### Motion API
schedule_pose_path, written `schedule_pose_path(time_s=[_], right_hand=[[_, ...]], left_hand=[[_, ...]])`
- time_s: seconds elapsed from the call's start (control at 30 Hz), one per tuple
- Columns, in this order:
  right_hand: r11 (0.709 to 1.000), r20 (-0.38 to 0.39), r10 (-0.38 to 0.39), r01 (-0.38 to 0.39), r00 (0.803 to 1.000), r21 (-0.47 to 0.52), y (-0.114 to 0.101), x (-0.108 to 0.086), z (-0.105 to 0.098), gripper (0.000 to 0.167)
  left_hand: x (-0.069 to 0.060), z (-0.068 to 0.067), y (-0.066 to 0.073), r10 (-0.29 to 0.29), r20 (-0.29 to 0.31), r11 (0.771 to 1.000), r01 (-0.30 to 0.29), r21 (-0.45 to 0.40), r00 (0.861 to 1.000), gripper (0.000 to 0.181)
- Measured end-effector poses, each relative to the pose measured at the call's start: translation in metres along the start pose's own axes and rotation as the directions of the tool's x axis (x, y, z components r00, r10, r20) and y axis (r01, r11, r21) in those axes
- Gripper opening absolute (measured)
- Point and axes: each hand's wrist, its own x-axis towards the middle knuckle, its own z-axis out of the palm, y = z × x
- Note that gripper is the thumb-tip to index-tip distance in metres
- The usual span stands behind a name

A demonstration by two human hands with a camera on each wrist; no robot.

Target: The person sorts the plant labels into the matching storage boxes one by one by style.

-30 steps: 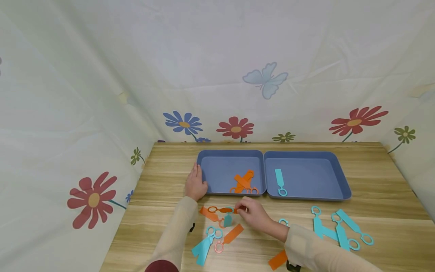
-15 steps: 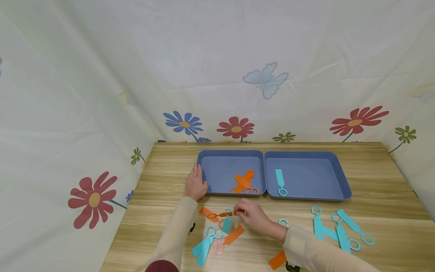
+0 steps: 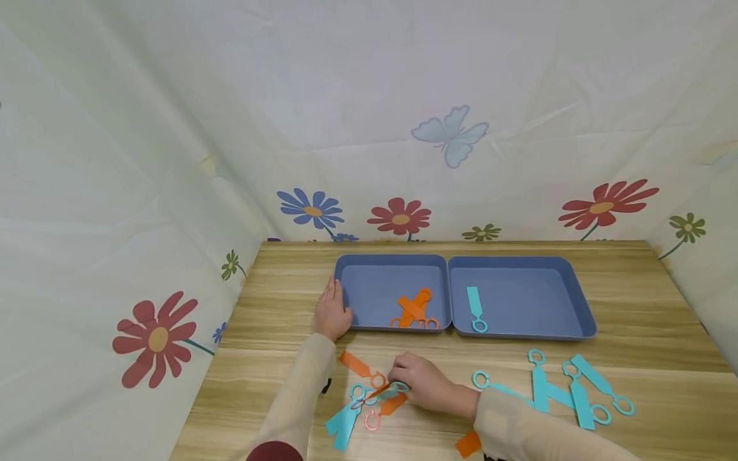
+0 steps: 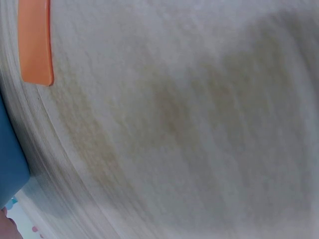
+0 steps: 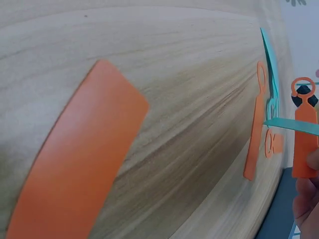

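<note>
My left hand [image 3: 332,312] lies with extended fingers against the left blue tray's outer left side [image 3: 339,282]; part of it shows in the left wrist view [image 4: 7,226]. With my right hand [image 3: 425,383], I pinch an orange ring-ended tag [image 3: 376,393] above the pile in front of the left tray. The right wrist view shows my fingers [image 5: 309,199] on this tag's flat end [image 5: 304,149], its ring pointing up. A teal tag [image 5: 294,125] crosses it; whether they are linked I cannot tell.
Orange tags [image 3: 412,310] lie in the left tray, one teal tag [image 3: 475,301] in the right tray [image 3: 524,301]. On the wooden table are teal tags [image 3: 582,403] at right, teal and orange ones [image 3: 354,363] between my arms, and an orange one [image 3: 468,443] by my right sleeve.
My right hand has moved nearer the table's front with the orange tag, whose ring end now points down-left. The crossing teal tag has shifted too and lies more sideways. My left hand has stayed put.
</note>
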Motion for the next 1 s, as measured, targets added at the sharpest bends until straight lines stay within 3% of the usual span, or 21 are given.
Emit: schedule_pose_path(time_s=[0.4,0.73,1.0], right_hand=[[1.000,0.044,-0.017,0.018,0.999,-0.012,0.001,-0.001,-0.001,0.008],[0.999,0.060,0.045,-0.046,0.997,0.019,0.006,-0.003,-0.001,0.009],[0.987,0.094,0.106,-0.116,0.990,0.108,0.010,0.002,-0.008,0.013]], left_hand=[[-0.001,-0.002,0.001,-0.002,0.006,1.000,0.002,0.004,1.000,0.069],[-0.002,-0.002,0.001,-0.008,0.011,1.000,0.009,-0.003,1.000,0.068],[-0.001,0.000,0.000,-0.009,0.008,1.000,0.009,-0.003,1.000,0.068]])
